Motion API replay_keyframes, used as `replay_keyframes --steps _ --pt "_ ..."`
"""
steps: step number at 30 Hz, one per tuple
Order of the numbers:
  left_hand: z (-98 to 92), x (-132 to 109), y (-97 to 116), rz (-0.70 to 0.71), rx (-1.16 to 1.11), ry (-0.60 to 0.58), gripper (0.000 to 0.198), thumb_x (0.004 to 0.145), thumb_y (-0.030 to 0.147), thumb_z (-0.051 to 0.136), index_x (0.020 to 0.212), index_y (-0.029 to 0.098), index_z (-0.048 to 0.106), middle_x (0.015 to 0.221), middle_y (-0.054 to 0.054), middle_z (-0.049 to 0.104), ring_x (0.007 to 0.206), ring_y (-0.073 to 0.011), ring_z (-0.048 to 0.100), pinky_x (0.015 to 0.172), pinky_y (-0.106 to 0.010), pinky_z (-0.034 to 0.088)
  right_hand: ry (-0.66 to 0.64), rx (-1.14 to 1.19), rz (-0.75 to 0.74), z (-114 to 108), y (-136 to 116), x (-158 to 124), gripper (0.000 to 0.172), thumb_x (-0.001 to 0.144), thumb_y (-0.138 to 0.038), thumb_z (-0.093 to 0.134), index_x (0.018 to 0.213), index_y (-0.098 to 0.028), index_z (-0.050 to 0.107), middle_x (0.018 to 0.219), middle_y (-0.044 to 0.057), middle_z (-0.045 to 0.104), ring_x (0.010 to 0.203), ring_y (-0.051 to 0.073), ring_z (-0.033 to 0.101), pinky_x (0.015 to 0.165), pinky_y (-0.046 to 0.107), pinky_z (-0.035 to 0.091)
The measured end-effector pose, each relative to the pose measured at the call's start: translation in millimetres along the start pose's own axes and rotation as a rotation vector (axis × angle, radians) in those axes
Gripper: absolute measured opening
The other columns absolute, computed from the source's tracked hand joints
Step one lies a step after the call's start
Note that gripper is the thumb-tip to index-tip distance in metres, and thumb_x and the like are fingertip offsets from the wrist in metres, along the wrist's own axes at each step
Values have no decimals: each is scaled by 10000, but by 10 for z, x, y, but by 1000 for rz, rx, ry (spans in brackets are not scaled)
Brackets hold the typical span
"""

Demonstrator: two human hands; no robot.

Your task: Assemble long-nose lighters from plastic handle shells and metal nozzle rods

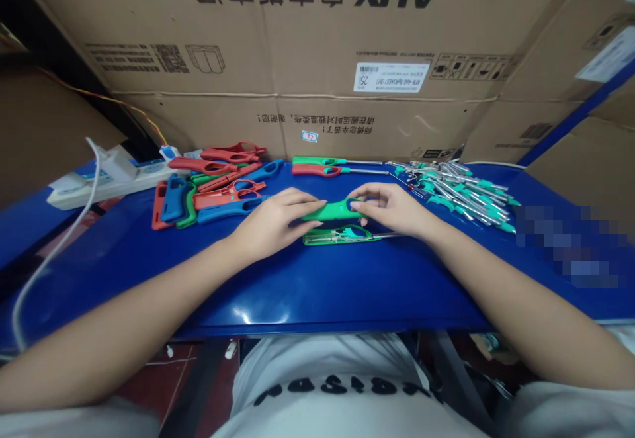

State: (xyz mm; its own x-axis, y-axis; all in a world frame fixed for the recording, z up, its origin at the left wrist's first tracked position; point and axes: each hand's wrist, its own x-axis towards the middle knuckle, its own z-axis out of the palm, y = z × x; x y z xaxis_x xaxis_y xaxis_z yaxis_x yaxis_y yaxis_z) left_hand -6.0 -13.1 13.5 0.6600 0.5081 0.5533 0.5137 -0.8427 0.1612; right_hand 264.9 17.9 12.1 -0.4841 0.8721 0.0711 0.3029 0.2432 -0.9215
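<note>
My fingers are closed on a green shell half [335, 211] at the middle of the blue table [322, 292]: my left hand [270, 223] grips its left end between the fingertips, and my right hand [391, 206] pinches the looped end, thumb on the near side. Just on the near side of it, a second green half [308, 240] lies flat on the table, open side up, with a see-through part and a teal piece in it and a metal rod running out to the right, partly under my right hand

Beyond my hands, a green lighter [317, 161] and a red lighter [317, 170] lie side by side, rods pointing right. To the left is a heap of loose shells [225, 198] – red, blue, green and orange – some on top of others. To the right, metal rods with teal fittings [454, 190] are piled crosswise. A white power strip [141, 178] sits at the far left, and a cardboard panel [198, 114] with upside-down print stands along the far edge
</note>
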Motion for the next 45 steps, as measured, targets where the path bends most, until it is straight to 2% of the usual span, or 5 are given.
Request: replay_keyframes --steps 5,10,22,36,45 --pt "-48 -12 15 -28 -30 -105 353 968 311 613 1273 143 672 1146 -130 717 1041 -242 672 933 -380 560 -78 -390 -230 -29 -39 -68 416 814 -429 752 1142 -182 688 1011 66 721 864 200 654 785 338 528" --pt "-80 -7 39 3 -77 -228 331 957 297 608 1232 130 688 1115 -119 720 1017 -236 675 944 -370 545 -194 -488 -362 -61 -75 -93 306 865 -392 721 1097 -193 698 1065 77 690 939 206 650 859 352 519" --pt "-48 -16 50 -48 -113 -336 317 930 297 634 1211 164 700 1083 -102 717 1002 -233 676 907 -343 537 -292 -552 -335 -74 -40 -97 303 836 -356 747 1085 -191 696 1050 65 655 876 184 620 814 335 515" --pt "-25 -11 97 -111 -170 -331 283 936 318 648 1166 180 742 1092 -97 718 988 -224 685 906 -344 544 -278 -592 -315 -41 -51 -104 309 829 -397 759 1035 -181 679 998 67 643 835 187 598 764 317 504" --pt "41 -22 167 -80 65 -330 274 955 296 593 1164 167 713 1043 -104 724 968 -239 677 842 -331 553 -287 -858 -429 3 -145 -142 183 877 -271 656 1031 -187 710 1006 82 675 849 210 641 714 304 476"
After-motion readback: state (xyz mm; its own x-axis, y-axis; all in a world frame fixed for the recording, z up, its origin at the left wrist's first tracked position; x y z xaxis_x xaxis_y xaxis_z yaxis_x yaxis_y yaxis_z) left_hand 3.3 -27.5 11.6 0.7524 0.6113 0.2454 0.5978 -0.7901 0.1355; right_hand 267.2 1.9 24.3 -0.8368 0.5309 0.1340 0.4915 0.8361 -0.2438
